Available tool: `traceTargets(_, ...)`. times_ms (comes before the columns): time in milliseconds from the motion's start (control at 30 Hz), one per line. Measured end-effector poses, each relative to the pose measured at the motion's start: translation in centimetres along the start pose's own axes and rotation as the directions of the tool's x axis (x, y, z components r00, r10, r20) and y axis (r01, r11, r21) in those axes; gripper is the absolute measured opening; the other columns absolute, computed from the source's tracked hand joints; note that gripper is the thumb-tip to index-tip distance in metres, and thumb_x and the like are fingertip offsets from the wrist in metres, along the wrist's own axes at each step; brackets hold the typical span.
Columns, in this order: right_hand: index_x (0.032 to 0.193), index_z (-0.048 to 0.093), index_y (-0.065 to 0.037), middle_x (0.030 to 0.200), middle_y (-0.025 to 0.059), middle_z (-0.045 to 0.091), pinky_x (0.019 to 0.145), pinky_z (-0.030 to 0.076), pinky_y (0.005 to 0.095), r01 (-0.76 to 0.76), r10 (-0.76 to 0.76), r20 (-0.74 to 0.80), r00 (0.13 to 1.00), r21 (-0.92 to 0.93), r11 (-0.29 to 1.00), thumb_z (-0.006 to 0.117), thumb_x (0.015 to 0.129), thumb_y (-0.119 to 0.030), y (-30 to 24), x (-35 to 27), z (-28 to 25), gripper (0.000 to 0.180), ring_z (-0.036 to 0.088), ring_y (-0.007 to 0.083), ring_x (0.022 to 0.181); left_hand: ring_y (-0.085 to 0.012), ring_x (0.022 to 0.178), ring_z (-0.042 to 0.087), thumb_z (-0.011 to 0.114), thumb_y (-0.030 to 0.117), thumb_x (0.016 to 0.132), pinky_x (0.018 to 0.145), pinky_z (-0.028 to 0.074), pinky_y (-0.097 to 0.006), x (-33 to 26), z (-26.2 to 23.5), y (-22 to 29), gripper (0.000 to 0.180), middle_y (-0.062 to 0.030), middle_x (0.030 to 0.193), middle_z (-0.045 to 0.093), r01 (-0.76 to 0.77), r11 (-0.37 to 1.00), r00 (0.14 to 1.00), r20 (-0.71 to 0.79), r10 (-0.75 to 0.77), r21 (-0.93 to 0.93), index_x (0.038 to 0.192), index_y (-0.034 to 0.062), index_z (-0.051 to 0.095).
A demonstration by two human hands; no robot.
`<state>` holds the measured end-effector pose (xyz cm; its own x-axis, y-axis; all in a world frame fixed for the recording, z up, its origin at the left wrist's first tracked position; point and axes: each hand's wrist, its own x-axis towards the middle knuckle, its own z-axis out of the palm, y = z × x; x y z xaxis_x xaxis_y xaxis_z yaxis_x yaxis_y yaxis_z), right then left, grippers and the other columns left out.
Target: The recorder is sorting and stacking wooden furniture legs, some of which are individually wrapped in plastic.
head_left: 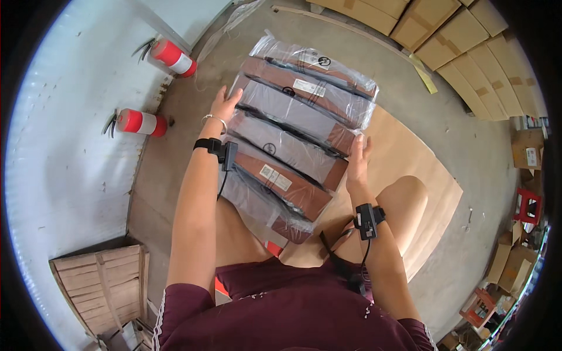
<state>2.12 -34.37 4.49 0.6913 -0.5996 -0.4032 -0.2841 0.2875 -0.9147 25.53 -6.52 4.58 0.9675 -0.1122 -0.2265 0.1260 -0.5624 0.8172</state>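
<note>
left hand (223, 105) | right hand (357, 159) | fingers flat, pressing sides of clear-wrapped package stack (295, 126) (white labels on top)

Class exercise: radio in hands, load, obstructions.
Left hand and right hand open, flat against stack of plastic-wrapped packs. Stack overlapping, on lap. Nothing blocking.
</note>
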Motion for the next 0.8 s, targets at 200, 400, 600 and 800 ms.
traceTargets(200, 0.144, 0.008, -0.002, 0.146, 0.0187, 0.02, 0.109, 0.019, 0.0397, -0.063, 0.067, -0.089, 0.994, 0.045, 0.997, 0.038, 0.085, -0.067, 0.6, 0.2, -1.5, 0.092, 0.022, 0.0308, 0.135, -0.0278, 0.13, 0.036, 0.054, 0.05, 0.086, 0.106, 0.027, -0.034, 1.4, -4.4, -1.2, 0.079, -0.0222, 0.141, 0.035, -0.075, 0.986, 0.997, 0.012, 0.074, 0.147, 0.138, -0.0048, 0.03)
traceTargets(400, 0.144, 0.014, -0.005, 0.148, 0.0163, 0.019, 0.108, 0.016, 0.0467, -0.444, 0.447, -0.179, 0.877, 0.059, 0.894, 0.032, 0.083, -0.073, 1.0, -1.5, -1.4, 0.094, 0.015, 0.032, 0.137, -0.0334, 0.135, 0.026, 0.038, 0.076, 0.078, 0.108, 0.021, -0.045, -3.2, -12.1, -4.8, 0.096, -0.0188, 0.144, 0.031, 0.308, 0.907, 0.883, 0.268, -0.385, 0.289, 0.142, 0.0052, 0.028)
traceTargets(600, 0.139, 0.029, -0.006, 0.141, 0.0141, 0.035, 0.104, 0.028, 0.0475, -0.627, 0.636, 0.04, 0.77, 0.232, 0.744, 0.031, 0.086, -0.069, 2.7, -2.0, -1.7, 0.083, 0.032, 0.0307, 0.129, -0.0388, 0.136, 0.02, 0.036, 0.081, 0.074, 0.108, 0.018, -0.053, -8.6, -11.7, -8.1, 0.105, -0.0187, 0.15, 0.013, 0.764, 0.575, 0.645, 0.334, -0.688, -0.292, 0.145, 0.0074, 0.015)
traceTargets(800, 0.127, 0.048, -0.006, 0.124, 0.0132, 0.055, 0.096, 0.043, 0.0468, -0.547, 0.464, 0.288, 0.837, 0.428, 0.72, 0.034, 0.092, -0.058, 5.4, -0.6, -1.0, 0.064, 0.054, 0.0311, 0.111, -0.0384, 0.126, 0.039, 0.028, 0.08, 0.077, 0.097, 0.033, -0.059, -12.5, -7.0, -9.4, 0.098, -0.0172, 0.145, 0.029, 0.419, 0.342, 0.665, 0.028, -0.747, -0.841, 0.143, 0.0086, 0.022)
